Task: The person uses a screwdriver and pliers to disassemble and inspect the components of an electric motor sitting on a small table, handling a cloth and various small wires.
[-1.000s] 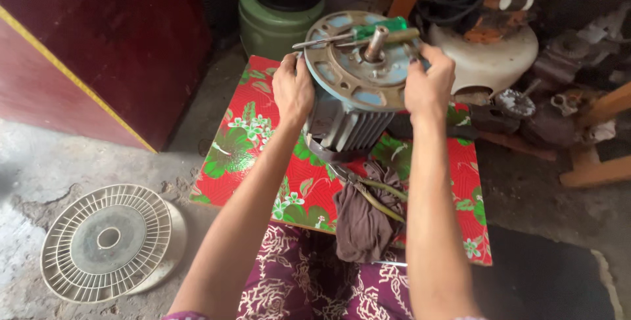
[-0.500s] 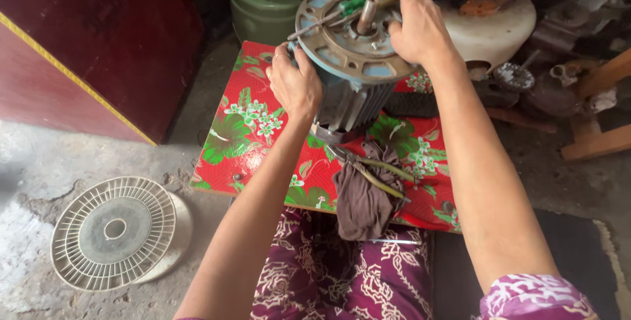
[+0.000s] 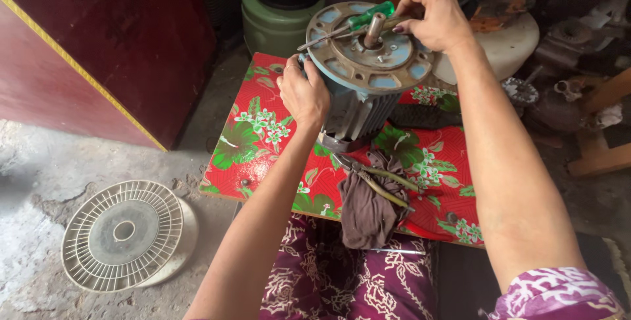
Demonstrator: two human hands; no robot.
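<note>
The electric motor [image 3: 365, 90] is stood on end on the red flowered surface [image 3: 263, 136], its round end plate [image 3: 368, 63] turned upward with the shaft [image 3: 373, 28] sticking out of the middle. The left hand [image 3: 303, 93] is curled closed against the ribbed side of the motor body, just under the plate's rim, and steadies it. The right hand [image 3: 434, 17] is closed at the far edge of the plate; its fingers are bent around what appears to be the end of the green-handled screwdriver [image 3: 351, 24], which lies across the plate beside the shaft, though the exact grip is hidden by the knuckles.

For this step to be done well, the body should be held firmly from the side so that the motor is not tipped, and the tool should be kept low and flat on the plate so that it is not slipped toward the left hand. A brown rag [image 3: 365, 211] and some wires lie just below the left hand; a white fan guard [image 3: 125, 234] rests on the floor, well apart to the left.
</note>
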